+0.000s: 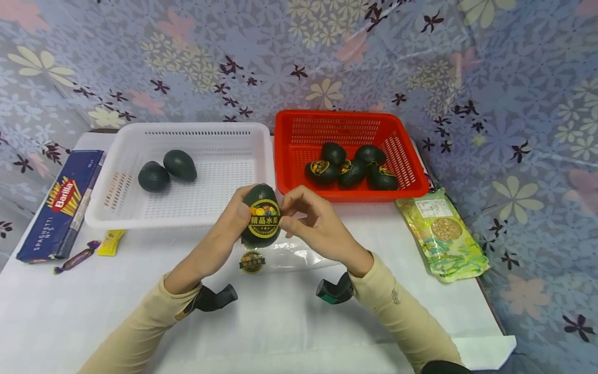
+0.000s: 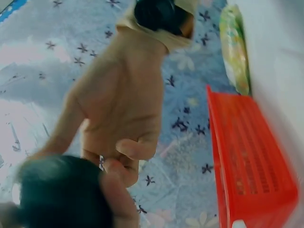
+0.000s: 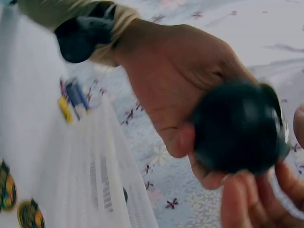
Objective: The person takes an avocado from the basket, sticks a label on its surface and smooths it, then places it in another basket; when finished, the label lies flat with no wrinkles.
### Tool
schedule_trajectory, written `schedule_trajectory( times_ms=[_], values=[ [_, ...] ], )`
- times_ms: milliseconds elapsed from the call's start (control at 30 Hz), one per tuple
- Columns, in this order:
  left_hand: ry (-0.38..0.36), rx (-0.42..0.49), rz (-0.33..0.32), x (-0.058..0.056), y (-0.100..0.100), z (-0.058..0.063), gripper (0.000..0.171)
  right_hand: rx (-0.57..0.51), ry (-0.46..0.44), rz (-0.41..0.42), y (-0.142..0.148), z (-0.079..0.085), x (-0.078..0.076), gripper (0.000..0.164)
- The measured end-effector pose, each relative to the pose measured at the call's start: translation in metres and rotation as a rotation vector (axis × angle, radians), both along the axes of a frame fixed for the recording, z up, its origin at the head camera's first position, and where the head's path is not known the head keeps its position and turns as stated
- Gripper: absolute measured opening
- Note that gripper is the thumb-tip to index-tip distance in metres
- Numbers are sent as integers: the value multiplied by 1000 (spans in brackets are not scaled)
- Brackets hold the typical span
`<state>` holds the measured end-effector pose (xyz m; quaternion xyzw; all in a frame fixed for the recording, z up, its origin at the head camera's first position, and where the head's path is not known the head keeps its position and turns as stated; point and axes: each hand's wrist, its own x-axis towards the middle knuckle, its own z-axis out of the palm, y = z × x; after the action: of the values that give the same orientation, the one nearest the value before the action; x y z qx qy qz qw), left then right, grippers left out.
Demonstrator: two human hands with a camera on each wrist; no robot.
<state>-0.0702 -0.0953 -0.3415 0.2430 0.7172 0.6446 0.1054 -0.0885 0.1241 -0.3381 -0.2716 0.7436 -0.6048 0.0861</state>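
My left hand holds up a dark green avocado, thumb on one side and fingers behind. A round black-and-gold fruit sticker lies across the avocado's near face. Close to the sticker's right edge, my right hand has its fingertips against the fruit, fingers bent. In the right wrist view the right thumb stands apart from the avocado. Below the hands, a loose sticker lies at the end of a clear plastic sheet; the right wrist view shows a second sticker there.
A white basket at back left contains two avocados without visible stickers. Beside it, a red basket holds several avocados, some with stickers. A spaghetti box, a purple candy and a yellow packet lie left; a green bag lies right.
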Motion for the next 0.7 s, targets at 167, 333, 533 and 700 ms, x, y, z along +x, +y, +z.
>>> schedule_trajectory(
  times_ms=[167,333,533,700],
  values=[
    [91,-116,110,-8,10,-3,54,196,67,-104,-10,0,4,80],
    [151,-205,172,-14,21,-3,54,255,109,-135,-16,-2,-1,91],
    [225,-299,156,-29,23,2,53,291,217,-198,-10,1,-16,75],
    [239,-366,182,-59,14,6,58,412,286,-251,9,14,-38,76]
  ],
)
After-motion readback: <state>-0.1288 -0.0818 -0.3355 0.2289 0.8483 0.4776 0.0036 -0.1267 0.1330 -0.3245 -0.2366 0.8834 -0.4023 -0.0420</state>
